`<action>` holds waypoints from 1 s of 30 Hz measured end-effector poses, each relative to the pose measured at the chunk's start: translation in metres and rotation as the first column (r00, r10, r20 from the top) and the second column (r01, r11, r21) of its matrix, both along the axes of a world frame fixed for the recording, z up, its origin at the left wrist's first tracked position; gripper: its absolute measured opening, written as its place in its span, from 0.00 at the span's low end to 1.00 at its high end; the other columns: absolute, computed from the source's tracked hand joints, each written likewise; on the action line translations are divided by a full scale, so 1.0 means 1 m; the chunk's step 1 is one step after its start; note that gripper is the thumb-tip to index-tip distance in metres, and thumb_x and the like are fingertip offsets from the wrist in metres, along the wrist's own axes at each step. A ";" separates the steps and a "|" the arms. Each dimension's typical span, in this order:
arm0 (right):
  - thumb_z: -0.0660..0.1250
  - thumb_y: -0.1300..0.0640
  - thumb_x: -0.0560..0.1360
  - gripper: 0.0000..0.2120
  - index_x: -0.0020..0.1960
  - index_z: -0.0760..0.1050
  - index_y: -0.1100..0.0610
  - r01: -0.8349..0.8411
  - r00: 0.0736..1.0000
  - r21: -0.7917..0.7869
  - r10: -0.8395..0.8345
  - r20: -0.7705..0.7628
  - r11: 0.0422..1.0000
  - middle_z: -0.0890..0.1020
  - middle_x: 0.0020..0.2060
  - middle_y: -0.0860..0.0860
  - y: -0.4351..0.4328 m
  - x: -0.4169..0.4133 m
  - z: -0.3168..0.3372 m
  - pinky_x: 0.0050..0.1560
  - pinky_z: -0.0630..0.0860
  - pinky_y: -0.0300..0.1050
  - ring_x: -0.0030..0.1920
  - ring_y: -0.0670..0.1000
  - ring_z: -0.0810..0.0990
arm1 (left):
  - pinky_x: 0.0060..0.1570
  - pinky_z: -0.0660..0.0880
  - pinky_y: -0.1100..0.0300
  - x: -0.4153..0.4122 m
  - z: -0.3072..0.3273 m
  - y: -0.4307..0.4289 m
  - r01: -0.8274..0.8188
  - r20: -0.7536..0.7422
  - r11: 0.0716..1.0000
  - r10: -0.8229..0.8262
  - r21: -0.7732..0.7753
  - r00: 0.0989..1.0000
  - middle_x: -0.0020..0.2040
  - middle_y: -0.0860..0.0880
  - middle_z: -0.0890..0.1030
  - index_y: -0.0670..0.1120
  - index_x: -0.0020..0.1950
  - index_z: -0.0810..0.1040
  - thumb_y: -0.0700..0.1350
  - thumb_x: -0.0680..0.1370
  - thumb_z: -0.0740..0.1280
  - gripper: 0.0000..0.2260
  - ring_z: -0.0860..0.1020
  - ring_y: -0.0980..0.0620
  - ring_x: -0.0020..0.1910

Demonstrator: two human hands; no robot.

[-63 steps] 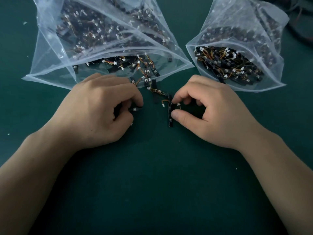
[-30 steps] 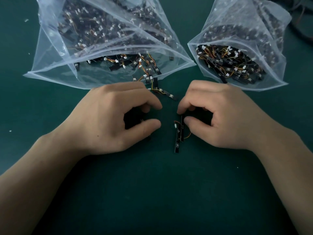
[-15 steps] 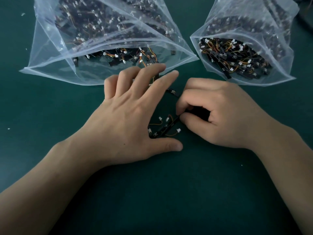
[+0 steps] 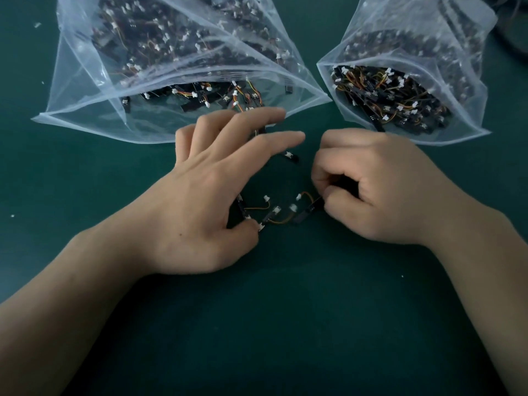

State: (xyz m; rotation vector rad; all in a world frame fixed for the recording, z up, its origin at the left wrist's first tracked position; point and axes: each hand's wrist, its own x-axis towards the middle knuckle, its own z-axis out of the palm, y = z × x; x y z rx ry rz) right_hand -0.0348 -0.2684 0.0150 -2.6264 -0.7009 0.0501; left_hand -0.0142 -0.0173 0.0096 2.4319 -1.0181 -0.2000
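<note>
Small black circuit strips with orange wires and white plugs [image 4: 274, 214] lie on the green mat between my hands. My left hand [image 4: 217, 192] hovers over them with fingers spread straight and its thumb tip touching a white plug at the strips' left end. My right hand [image 4: 371, 187] has its fingers curled and pinches the right end of a black strip between thumb and forefinger. One more loose strip [image 4: 291, 156] lies just beyond, near my left fingertips.
Two open clear plastic bags lie at the back, a large one [image 4: 94, 121] on the left and a smaller one [image 4: 468, 130] on the right, both filled with several of the same wired strips. The green mat [image 4: 285, 324] stretches toward me.
My left hand has opened from a curled grip and spread over the strips. The strips have swung from upright to lying crosswise, and more of their wires show. My right hand keeps its pinch.
</note>
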 end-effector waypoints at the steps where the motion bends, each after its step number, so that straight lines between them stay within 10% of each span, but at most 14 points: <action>1: 0.62 0.54 0.72 0.03 0.40 0.74 0.48 -0.012 1.000 0.001 0.012 -0.001 1.000 0.75 0.40 0.45 0.002 -0.001 0.000 0.36 0.74 0.54 0.40 0.50 0.74 | 0.72 0.50 0.56 0.000 0.000 0.000 0.004 0.008 1.000 -0.004 0.010 1.000 0.82 0.58 0.57 0.56 0.82 0.63 0.48 0.66 0.70 0.43 0.55 0.51 0.78; 30: 0.73 0.52 0.73 0.02 0.44 0.82 0.49 -0.036 0.995 0.170 0.051 -0.081 0.985 0.77 0.48 0.45 0.006 -0.002 -0.008 0.47 0.75 0.55 0.48 0.50 0.78 | 0.70 0.52 0.52 -0.004 -0.003 -0.006 -0.020 0.070 0.993 0.012 0.119 0.997 0.82 0.55 0.60 0.56 0.80 0.65 0.58 0.68 0.60 0.38 0.57 0.47 0.77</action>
